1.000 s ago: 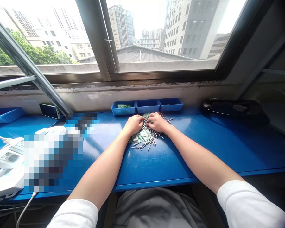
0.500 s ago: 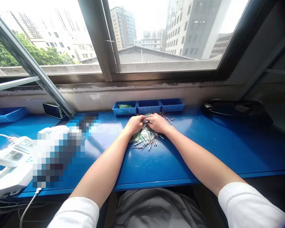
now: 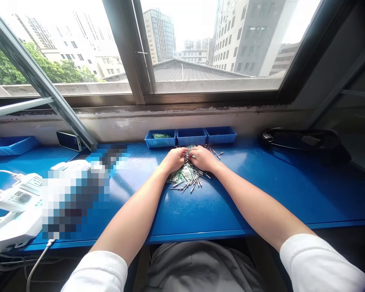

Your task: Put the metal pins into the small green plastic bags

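Thin metal rods [image 3: 196,178] lie in a loose pile on the blue table, mixed with clear and green plastic packets [image 3: 182,175]. Over the left side of the pile is my left hand [image 3: 173,159], its fingers curled inward. My right hand [image 3: 203,157] rests over the right side, fingers bent toward the left hand. The fingertips of both hands nearly meet above the pile, and both look closed. Whatever is between the fingers is too small to make out.
Behind the pile stand three joined blue bins, the left bin [image 3: 160,142] holding a green packet. A phone [image 3: 69,141], a white power strip [image 3: 21,227] with plugs and a blue tray [image 3: 12,151] are at left. A black bag [image 3: 304,142] lies at right.
The fingers of both hands have shifted slightly over the pile. The whole view has moved a little; the rods and packets look much the same.
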Demonstrator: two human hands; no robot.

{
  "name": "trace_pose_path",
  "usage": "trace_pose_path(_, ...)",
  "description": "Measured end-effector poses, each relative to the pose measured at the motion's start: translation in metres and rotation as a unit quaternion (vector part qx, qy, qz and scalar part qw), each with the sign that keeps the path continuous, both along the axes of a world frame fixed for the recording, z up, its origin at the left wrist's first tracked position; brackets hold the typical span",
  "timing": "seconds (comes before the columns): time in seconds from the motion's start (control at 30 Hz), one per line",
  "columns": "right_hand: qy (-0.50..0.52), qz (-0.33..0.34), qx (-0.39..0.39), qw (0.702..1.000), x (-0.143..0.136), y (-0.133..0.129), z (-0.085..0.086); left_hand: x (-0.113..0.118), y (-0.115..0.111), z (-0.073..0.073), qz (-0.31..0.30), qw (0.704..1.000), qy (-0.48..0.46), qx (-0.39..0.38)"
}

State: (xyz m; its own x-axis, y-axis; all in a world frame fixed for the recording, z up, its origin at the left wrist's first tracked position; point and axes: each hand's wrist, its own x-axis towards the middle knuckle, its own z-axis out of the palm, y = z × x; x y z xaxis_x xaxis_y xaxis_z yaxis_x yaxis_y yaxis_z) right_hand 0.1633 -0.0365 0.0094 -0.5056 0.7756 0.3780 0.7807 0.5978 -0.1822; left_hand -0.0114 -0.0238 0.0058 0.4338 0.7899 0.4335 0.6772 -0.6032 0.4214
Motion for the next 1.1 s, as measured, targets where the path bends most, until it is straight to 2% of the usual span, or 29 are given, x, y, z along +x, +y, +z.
trace_pose_path(0.23, 0.103, -0.020, 0.021, 0.994, 0.001, 0.001, 0.002, 0.003, -0.006, 0.010, -0.013, 0.999, -0.035, 0.039)
trace_pose_path(0.4, 0.159, -0.013, 0.037, 0.987, 0.004, 0.005, 0.000, 0.002, -0.005, 0.010, 0.004, 0.997, -0.025, 0.072)
trace_pose_path(0.53, 0.206, 0.032, 0.044, 0.977, 0.008, 0.008, -0.001, 0.002, -0.005, 0.010, 0.026, 0.997, -0.006, 0.067)
trace_pose_path(0.67, 0.226, 0.021, 0.056, 0.972, 0.009, 0.009, -0.001, 0.003, -0.008, 0.011, 0.032, 0.998, 0.003, 0.055)
trace_pose_path(0.97, 0.230, -0.011, 0.037, 0.972, 0.010, 0.008, 0.000, 0.003, -0.005, 0.010, 0.044, 0.997, -0.014, 0.058)
trace_pose_path(1.1, 0.319, -0.010, -0.030, 0.947, 0.008, 0.006, 0.003, 0.003, -0.005, 0.011, 0.056, 0.997, 0.009, 0.054)
